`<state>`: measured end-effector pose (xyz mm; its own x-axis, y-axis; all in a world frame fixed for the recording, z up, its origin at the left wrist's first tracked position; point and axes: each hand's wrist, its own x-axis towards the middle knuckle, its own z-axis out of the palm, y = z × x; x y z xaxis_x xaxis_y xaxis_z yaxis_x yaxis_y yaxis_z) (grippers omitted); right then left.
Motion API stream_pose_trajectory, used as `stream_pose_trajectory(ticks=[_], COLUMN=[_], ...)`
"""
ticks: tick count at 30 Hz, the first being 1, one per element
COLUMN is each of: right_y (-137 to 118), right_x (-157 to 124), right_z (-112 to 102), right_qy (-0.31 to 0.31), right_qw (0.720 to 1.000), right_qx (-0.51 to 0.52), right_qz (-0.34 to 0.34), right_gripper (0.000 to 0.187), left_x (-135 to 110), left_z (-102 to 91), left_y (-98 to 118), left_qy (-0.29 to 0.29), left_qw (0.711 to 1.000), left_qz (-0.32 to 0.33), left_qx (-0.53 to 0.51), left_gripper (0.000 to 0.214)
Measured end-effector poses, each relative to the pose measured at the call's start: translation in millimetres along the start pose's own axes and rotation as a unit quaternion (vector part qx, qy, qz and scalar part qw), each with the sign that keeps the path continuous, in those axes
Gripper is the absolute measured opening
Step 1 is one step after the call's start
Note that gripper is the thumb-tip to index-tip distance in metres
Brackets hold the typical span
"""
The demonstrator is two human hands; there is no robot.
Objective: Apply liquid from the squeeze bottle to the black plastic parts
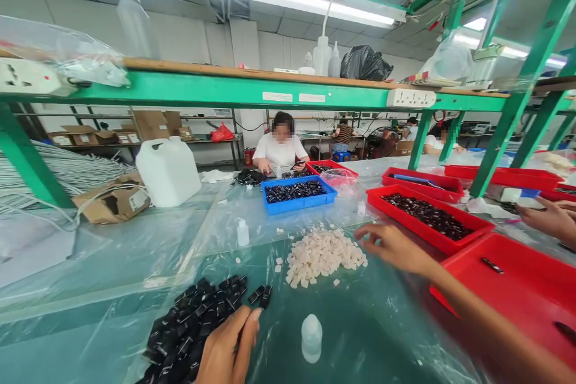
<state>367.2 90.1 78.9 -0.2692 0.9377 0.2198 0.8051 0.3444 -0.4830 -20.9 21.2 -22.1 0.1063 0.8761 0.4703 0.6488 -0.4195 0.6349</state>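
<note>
My left hand (228, 345) is at the right edge of a heap of small black plastic pieces (193, 321), its thumb and fingers drawn together. Whatever may be between its fingertips is hidden. Two loose black pieces (261, 296) lie just beyond those fingertips. Over the right side of a pile of small white pieces (321, 255), my right hand (391, 246) hovers with fingers apart and nothing visible in them. A small translucent bottle (311, 339) stands on the green mat between my arms.
Beyond the piles are a small white bottle (243, 232) and a blue tray (299, 195) of black parts. Red trays (490, 228) line the right side, near another person's hands (551, 219). A white jug (167, 171) stands left. A green shelf beam (202, 89) crosses overhead.
</note>
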Motion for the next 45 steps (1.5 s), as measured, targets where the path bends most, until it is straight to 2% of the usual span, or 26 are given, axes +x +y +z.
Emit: stream_pose_trajectory(ticks=[3,5,8,10,13,15,19,22,25,28,32,36,40,45], right_y=[-40.1,-54.5,-58.0,-54.6,-50.3,-49.6,-48.6,-46.6,-45.9,-49.5,-59.2,-64.3,-64.1,-65.8], right_x=[4.7,4.4,-1.8,-7.5,-14.8,-18.2,-22.6,-24.6,-26.4,-28.3,-30.5,-31.8,-30.3,-29.5], right_z=[44.2,68.2,95.5,105.4,105.7,99.4,89.7,95.5,108.2,117.7,120.9,121.8,122.7,120.9], right_qy=[-0.051,-0.063,-0.063,-0.067,-0.098,-0.138,-0.23,-0.269,-0.268,-0.24,-0.212,-0.205,-0.208,-0.204], right_qw=[0.992,0.984,0.975,0.971,0.966,0.96,0.94,0.926,0.926,0.935,0.944,0.943,0.926,0.896], right_qx=[0.099,0.153,0.206,0.223,0.233,0.236,0.24,0.25,0.254,0.252,0.248,0.255,0.306,0.388], right_qz=[-0.059,-0.069,-0.058,-0.049,-0.048,-0.057,-0.08,-0.082,-0.073,-0.062,-0.052,-0.057,-0.071,-0.075], right_gripper=[0.026,0.031,0.036,0.034,0.023,0.02,0.041,0.053,0.057,0.048,0.041,0.039,0.033,0.026], left_x=[8.4,11.7,11.2,8.8,5.6,4.8,5.2,5.7,5.6,5.7,7.4,7.8,5.6,0.0], left_z=[-8.4,-10.6,-8.6,-5.6,-3.1,-3.7,-6.2,-5.7,-3.3,-0.6,0.8,-1.1,-0.4,2.7], left_y=[-12.6,-22.3,-33.8,-37.6,-39.6,-40.1,-38.4,-33.6,-28.2,-24.3,-15.9,1.0,14.0,17.5], left_qy=[-0.017,-0.034,-0.084,-0.122,-0.159,-0.165,-0.147,-0.136,-0.122,-0.096,-0.068,-0.055,-0.049,-0.032], left_qw=[0.997,0.99,0.976,0.966,0.957,0.958,0.968,0.977,0.984,0.991,0.997,0.998,0.998,0.998], left_qz=[0.003,-0.001,-0.005,-0.006,-0.001,0.006,0.011,0.011,0.009,0.002,0.001,-0.003,-0.009,-0.006], left_qx=[0.08,0.135,0.202,0.229,0.241,0.233,0.201,0.166,0.128,0.091,0.036,-0.001,-0.03,-0.05], left_gripper=[0.029,0.022,0.024,0.024,0.026,0.035,0.047,0.046,0.045,0.041,0.014,0.011,0.011,0.014])
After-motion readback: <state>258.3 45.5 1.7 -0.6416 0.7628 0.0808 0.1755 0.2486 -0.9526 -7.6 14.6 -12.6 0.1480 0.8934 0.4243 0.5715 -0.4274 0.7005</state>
